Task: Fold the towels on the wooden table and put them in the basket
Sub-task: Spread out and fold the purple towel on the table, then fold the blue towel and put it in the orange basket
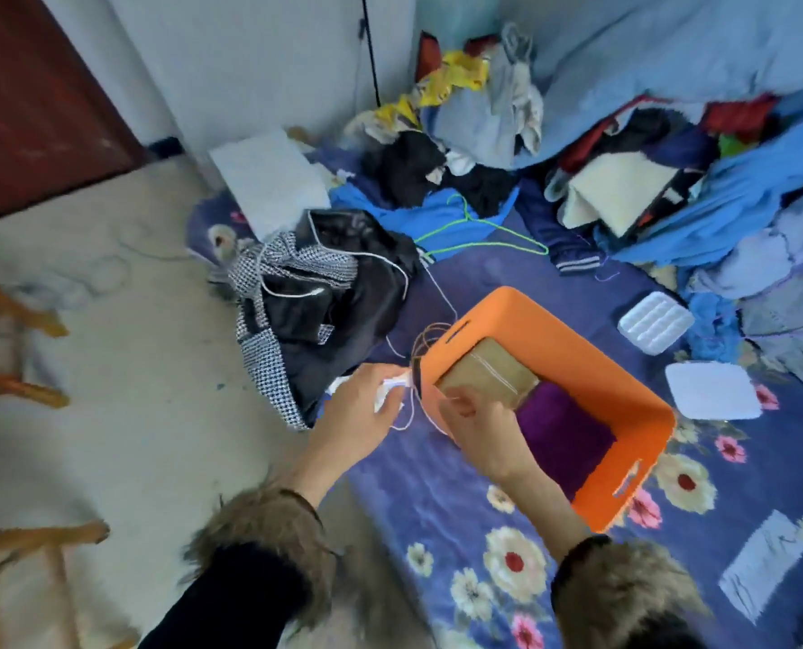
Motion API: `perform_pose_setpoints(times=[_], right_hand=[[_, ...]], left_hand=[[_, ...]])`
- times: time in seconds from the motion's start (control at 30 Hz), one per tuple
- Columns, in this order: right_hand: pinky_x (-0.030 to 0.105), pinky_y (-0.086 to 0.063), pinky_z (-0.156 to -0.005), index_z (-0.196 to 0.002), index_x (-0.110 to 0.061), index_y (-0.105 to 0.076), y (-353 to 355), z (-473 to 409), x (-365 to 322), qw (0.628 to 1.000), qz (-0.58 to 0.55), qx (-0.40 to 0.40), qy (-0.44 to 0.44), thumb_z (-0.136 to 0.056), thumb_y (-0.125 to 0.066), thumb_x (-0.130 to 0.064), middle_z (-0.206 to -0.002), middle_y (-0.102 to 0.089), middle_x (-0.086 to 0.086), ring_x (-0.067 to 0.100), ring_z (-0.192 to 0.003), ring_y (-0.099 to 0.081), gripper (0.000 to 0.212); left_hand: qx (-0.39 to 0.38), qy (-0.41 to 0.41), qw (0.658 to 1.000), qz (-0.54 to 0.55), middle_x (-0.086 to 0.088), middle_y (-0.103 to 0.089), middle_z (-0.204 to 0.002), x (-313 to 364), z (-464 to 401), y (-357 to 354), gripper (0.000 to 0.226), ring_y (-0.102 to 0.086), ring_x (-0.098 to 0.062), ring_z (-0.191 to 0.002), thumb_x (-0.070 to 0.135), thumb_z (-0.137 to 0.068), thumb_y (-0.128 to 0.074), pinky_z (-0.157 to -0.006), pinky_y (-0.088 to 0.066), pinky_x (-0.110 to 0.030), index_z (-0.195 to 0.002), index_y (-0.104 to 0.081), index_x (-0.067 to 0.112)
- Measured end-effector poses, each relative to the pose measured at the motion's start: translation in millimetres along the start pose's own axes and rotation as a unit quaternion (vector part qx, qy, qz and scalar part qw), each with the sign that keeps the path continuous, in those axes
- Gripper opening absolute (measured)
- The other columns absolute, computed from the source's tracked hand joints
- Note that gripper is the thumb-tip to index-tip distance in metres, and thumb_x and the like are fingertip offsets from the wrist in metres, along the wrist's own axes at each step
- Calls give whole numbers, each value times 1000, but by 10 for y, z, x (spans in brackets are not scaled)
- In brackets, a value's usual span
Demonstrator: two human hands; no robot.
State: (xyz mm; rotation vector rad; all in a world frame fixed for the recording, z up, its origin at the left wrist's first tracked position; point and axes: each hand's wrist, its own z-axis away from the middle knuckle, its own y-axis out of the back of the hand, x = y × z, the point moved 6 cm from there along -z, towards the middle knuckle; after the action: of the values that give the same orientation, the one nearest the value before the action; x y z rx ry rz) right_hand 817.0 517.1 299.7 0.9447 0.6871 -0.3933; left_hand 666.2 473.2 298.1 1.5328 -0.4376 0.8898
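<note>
An orange basket (591, 363) stands on a blue flowered bedspread. Inside it lie a folded tan towel (488, 372) and a folded purple towel (563, 433) side by side. My right hand (479, 428) reaches over the basket's near-left corner, its fingers curled at the near edge of the tan towel. My left hand (366, 414) is just outside the basket's left corner and grips a small white thing with thin cords trailing from it. Fur-trimmed dark sleeves cover both forearms.
A black and houndstooth garment (324, 302) lies left of the basket. A green hanger (479, 236) and heaps of clothes fill the back and right. Two white foam trays (654, 323) (713, 391) lie right of the basket. Wooden furniture legs (20, 381) stand on the floor at left.
</note>
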Motion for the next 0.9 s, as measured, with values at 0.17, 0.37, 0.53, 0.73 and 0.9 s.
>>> perform_pose_setpoints(times=[0.17, 0.37, 0.53, 0.73, 0.9], right_hand=[[26, -40, -84, -121, -11, -56, -761, -7, -1147, 988, 38, -88, 120, -93, -52, -23, -112, -67, 7, 26, -104, -61, 30], [22, -33, -82, -120, -14, -57, -1703, -36, -2525, 952, 94, -141, 255, -93, -51, -27, -112, -67, 7, 24, -109, -59, 30], [26, -39, -88, -123, -11, -55, -2625, -152, -3582, 922, 113, -172, 327, -94, -51, -26, -114, -65, 10, 24, -106, -60, 33], [31, -43, -87, -120, -12, -57, -3520, -355, -4617, 915, 94, -184, 345, -92, -53, -26, -104, -67, 8, 26, -100, -61, 31], [24, -40, -76, -122, -14, -54, -4041, -718, -5268, 906, 102, -205, 356, -94, -51, -28, -103, -66, 7, 22, -95, -60, 31]], left_hand=[[102, 68, 992, -21, -12, -64, -114, -477, 446, 1245, 27, -59, -24, -106, 11, -91, -53, -86, -36, -17, -116, -60, 5], [194, 147, 970, -17, -7, -61, -117, -1309, 1053, 2456, 26, -58, -19, -106, 19, -95, -48, -90, -44, -28, -118, -59, 12], [287, 183, 940, -28, -2, -57, -118, -2189, 1320, 3459, 24, -57, -17, -103, 15, -94, -50, -84, -39, -20, -116, -59, 13], [327, 223, 918, -24, -5, -58, -117, -3066, 1307, 4544, 26, -51, -16, -112, 13, -94, -48, -90, -38, -23, -117, -58, 10], [338, 240, 910, -4, 3, -57, -113, -3661, 1107, 5073, 24, -48, -5, -102, 16, -94, -48, -85, -35, -18, -114, -60, 12]])
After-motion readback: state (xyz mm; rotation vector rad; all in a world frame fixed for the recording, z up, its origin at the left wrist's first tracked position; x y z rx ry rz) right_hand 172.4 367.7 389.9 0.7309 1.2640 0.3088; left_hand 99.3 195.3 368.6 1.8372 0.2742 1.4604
